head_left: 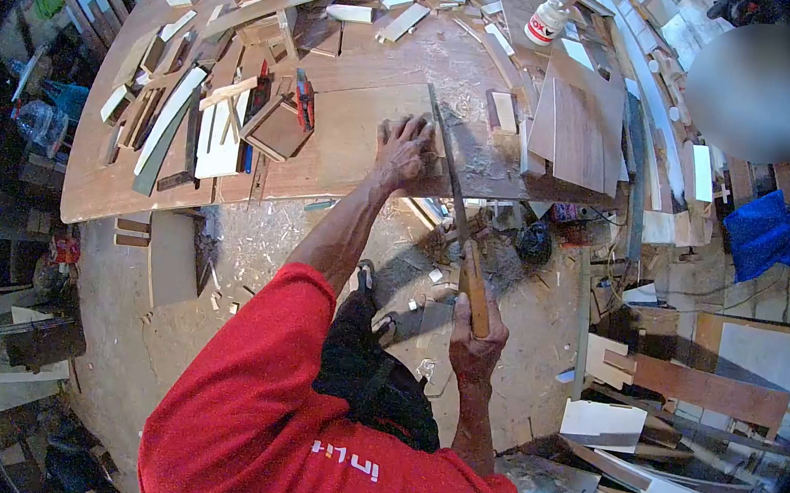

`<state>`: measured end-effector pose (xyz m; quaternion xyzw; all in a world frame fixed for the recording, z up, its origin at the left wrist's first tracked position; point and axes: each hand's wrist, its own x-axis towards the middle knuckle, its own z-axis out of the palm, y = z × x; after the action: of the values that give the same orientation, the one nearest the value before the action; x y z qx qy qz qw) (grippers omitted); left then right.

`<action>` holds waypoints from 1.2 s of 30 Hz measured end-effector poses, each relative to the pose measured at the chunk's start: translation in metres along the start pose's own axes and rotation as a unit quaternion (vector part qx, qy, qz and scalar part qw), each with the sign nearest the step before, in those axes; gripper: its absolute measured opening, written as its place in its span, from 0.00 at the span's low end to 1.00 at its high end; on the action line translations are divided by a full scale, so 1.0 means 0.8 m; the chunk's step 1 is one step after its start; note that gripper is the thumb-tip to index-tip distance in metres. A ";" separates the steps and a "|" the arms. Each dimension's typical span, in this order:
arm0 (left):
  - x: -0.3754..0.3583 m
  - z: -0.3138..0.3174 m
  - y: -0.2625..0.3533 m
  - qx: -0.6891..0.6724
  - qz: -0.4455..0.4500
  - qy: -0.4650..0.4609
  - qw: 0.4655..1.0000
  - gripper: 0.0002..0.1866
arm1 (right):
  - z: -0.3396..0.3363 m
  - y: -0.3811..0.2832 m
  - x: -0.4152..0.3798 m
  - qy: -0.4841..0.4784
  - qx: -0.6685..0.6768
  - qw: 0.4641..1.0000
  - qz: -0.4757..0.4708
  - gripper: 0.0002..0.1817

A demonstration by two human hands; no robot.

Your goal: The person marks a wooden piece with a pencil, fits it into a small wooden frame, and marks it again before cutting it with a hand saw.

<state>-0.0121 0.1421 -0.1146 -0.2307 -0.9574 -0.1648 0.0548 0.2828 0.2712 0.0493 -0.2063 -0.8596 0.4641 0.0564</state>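
My right hand [478, 340] is wrapped around the wooden handle of a handsaw [475, 284]. The saw's long, narrow blade reaches forward over the front edge of the worktable [324, 186], along the right side of a thin wooden board [355, 127]. On that board, near the blade, rests my left hand [405, 154], fingers spread and pressing down. How deep the blade sits in the wood cannot be made out. Left of the board lie red-handled pliers [304, 100] on a small wooden box piece [277, 128].
Wood offcuts crowd the table's left and back. A white bottle [546, 22] stands at the back right, near leaning thin panels [576, 131]. Sawdust lies right of the blade. More boards [708, 385] are stacked at right, and scraps litter the floor [264, 300].
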 end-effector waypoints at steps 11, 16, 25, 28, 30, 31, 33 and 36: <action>0.004 0.010 -0.005 -0.019 0.007 0.037 0.999 0.37 | -0.002 -0.006 -0.004 0.013 -0.011 1.000 -0.015 0.20; 0.003 0.012 -0.006 0.034 0.007 0.025 0.999 0.38 | -0.005 -0.008 -0.010 0.027 0.022 0.999 -0.037 0.20; 0.000 0.008 -0.004 0.028 0.011 0.021 0.999 0.37 | -0.011 -0.015 -0.015 0.031 0.057 0.998 -0.018 0.18; 0.003 0.001 -0.003 0.007 0.013 0.024 1.000 0.36 | -0.002 0.003 0.001 -0.004 0.018 1.000 -0.007 0.19; 0.000 0.003 -0.002 0.008 0.009 0.031 0.999 0.34 | -0.007 0.004 -0.020 0.033 0.010 0.998 -0.052 0.18; 0.003 0.005 -0.004 0.007 0.006 0.033 0.999 0.34 | -0.009 0.002 -0.025 0.066 0.000 0.993 -0.094 0.18; 0.004 0.010 -0.006 0.026 0.002 0.015 1.000 0.34 | -0.010 -0.001 -0.025 0.043 0.037 0.998 -0.026 0.18; 0.003 0.002 -0.001 -0.024 -0.003 0.007 1.000 0.35 | -0.001 0.016 -0.006 0.026 -0.018 0.999 -0.035 0.18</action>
<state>-0.0146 0.1428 -0.1159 -0.2282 -0.9534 -0.1894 0.0554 0.2909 0.2762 0.0399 -0.1896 -0.8725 0.4409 0.0915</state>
